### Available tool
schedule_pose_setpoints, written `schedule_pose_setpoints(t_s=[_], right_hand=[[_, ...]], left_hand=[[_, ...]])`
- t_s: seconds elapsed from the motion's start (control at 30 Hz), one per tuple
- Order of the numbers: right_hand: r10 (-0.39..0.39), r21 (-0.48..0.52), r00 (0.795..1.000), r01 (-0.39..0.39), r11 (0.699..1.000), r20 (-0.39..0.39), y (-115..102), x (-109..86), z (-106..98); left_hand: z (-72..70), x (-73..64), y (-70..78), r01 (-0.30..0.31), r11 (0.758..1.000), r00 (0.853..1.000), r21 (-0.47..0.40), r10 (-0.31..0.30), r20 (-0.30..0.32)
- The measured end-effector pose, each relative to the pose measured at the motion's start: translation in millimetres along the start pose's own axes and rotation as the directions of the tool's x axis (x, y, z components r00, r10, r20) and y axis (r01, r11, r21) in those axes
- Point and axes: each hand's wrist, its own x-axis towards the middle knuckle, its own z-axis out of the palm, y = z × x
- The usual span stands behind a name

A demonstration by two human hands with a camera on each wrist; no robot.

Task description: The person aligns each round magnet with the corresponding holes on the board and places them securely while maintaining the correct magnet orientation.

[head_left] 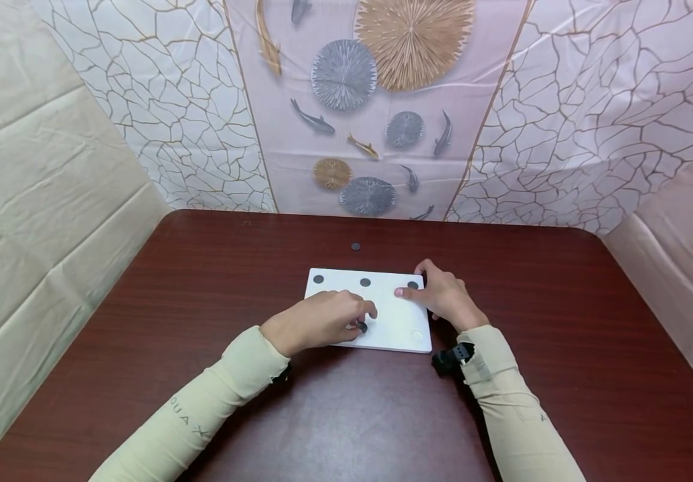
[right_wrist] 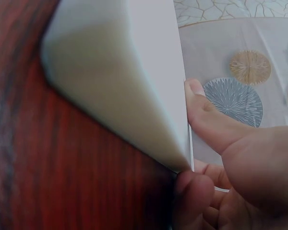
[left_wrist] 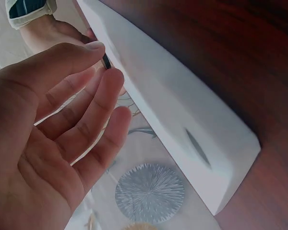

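A white rectangular board (head_left: 393, 328) lies on the table, thick-sided in the right wrist view. Along its far edge sit dark round discs at the left corner (head_left: 319, 279), the middle (head_left: 365, 282) and the right corner (head_left: 413, 286). Its near right corner shows a pale round spot (head_left: 416, 335). Above the near edge my left hand (head_left: 322, 319) pinches another dark disc (left_wrist: 106, 61) between thumb and fingertip, the other fingers loosely bent. My right hand (head_left: 447, 296) grips the board's right side, thumb on top and fingers at the edge. The left hand covers the board's near left corner.
One more dark disc (head_left: 355, 247) lies on the brown wooden table (head_left: 213, 268), beyond the board. A patterned cloth (head_left: 346, 187) hangs behind the table, with plain beige cloth (head_left: 33, 221) at the sides. A black wrist camera (head_left: 451, 359) sits by the right cuff.
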Motion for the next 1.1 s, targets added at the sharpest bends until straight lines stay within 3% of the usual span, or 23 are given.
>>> schedule_pose_setpoints(t_s=[0.27,0.63,1.1], right_hand=[[-0.011,0.002,1.0,0.011,1.0,0.003,-0.9,0.1,-0.6],[0.006,-0.001,1.0,-0.006,1.0,0.005,-0.8,1.1,-0.4],[-0.002,-0.004,1.0,0.002,1.0,-0.006,-0.3,0.6,0.6]], left_hand=[[2.6,0.3,0.5,0.002,1.0,1.0,0.013,-0.002,0.01],[3.6,0.0,0.5,-0.023,0.999,1.0,-0.04,0.023,0.015],[4.1,-0.5,-0.6,-0.009,1.0,1.0,-0.01,0.009,-0.004]])
